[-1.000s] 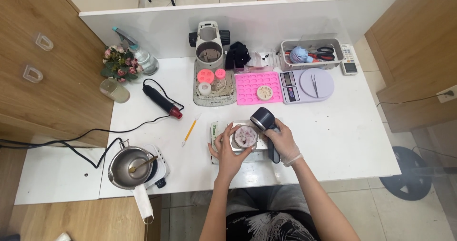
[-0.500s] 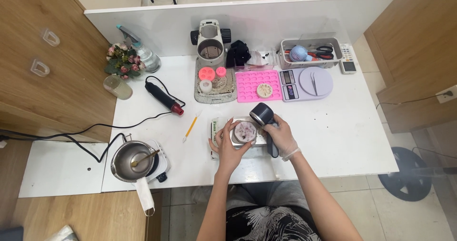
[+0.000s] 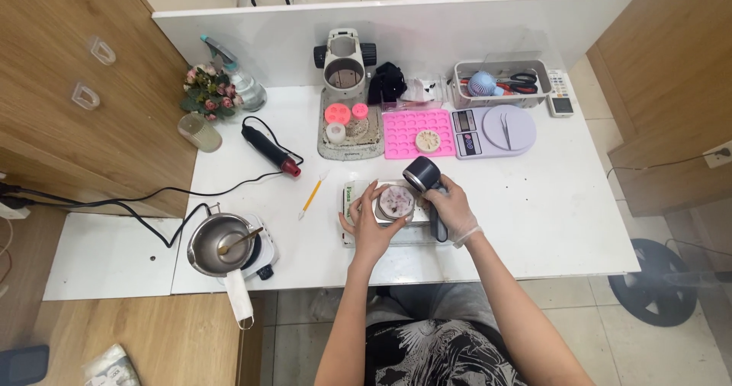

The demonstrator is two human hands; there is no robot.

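Observation:
My left hand (image 3: pixel 369 224) cups a small round mould (image 3: pixel 396 201) with pinkish-white filling, which rests on a flat metal block (image 3: pixel 385 217) at the table's front middle. My gloved right hand (image 3: pixel 453 209) grips a dark heat gun (image 3: pixel 424 176) by its handle, the round nozzle end hovering just right of and above the mould. Both hands are close together over the block.
On the white table (image 3: pixel 534 211): a pink silicone mould tray (image 3: pixel 419 132), a digital scale (image 3: pixel 494 129), a grey tool tray (image 3: pixel 499 85), a second black heat tool (image 3: pixel 268 150) with cord, a yellow stick (image 3: pixel 313 195), a metal pot on a small hotplate (image 3: pixel 225 243), flowers (image 3: pixel 204 89), a spray bottle (image 3: pixel 236 77).
The hands, mould and heat gun keep nearly the same pose; only the camera view has shifted slightly.

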